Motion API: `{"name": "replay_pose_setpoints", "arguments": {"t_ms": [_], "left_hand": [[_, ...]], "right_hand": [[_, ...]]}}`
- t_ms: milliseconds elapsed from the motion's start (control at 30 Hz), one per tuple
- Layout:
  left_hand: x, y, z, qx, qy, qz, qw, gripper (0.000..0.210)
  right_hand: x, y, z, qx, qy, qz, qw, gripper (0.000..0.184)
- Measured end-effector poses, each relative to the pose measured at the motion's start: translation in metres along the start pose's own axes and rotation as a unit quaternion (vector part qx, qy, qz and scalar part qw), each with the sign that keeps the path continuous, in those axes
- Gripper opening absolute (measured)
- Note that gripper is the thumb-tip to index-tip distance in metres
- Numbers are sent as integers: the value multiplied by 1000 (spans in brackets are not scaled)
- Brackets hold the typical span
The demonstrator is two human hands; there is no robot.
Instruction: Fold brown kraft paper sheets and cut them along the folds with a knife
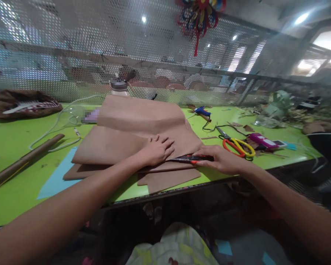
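Note:
A large sheet of brown paper (138, 114) lies folded and creased across the middle of the green table. My left hand (157, 150) rests flat on it near the fold, fingers spread and pressing down. My right hand (223, 159) is closed around a slim black and red tool that looks like a cutter knife (186, 158). Its front end points left, along the lower edge of the paper and close to my left fingertips. Whether the tip is inside the fold is hard to see. A smaller cut piece of brown paper (171, 179) lies at the table's front edge.
Right of my right hand lie scissors with red and yellow handles (238, 147) and a magenta device (262, 141). A blue glue gun (202, 111) sits behind. At left are a brown roll (24, 162) and light-blue paper (59, 173). A perforated metal screen (143, 48) rises behind.

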State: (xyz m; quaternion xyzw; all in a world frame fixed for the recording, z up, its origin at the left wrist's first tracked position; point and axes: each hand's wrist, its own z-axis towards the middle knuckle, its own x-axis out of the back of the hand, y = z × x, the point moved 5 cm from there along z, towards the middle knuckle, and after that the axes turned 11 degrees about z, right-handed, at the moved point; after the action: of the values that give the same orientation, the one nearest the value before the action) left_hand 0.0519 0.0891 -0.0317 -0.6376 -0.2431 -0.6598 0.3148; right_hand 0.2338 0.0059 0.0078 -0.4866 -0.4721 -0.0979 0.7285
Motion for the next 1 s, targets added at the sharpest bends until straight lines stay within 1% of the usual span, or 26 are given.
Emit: {"name": "replay_pose_setpoints", "arguments": {"t_ms": [100,333,700,833,1000], "left_hand": [[0,-2,0,11,-13,-5,1000,56],[-2,-2,1,11,-18,-19,1000,57],[1,-5,1,8,-19,-27,999,53],[2,-5,0,1,-17,-25,1000,52],[2,-5,0,3,-20,-30,999,52]], "right_hand": [[-1,0,-2,6,-1,5,1000,35],[-2,0,-5,2,-3,3,1000,35],[-9,-12,9,32,16,-8,999,29],[-10,-11,5,31,-1,-3,1000,30],[-8,-9,-1,21,1,-9,1000,33]]}}
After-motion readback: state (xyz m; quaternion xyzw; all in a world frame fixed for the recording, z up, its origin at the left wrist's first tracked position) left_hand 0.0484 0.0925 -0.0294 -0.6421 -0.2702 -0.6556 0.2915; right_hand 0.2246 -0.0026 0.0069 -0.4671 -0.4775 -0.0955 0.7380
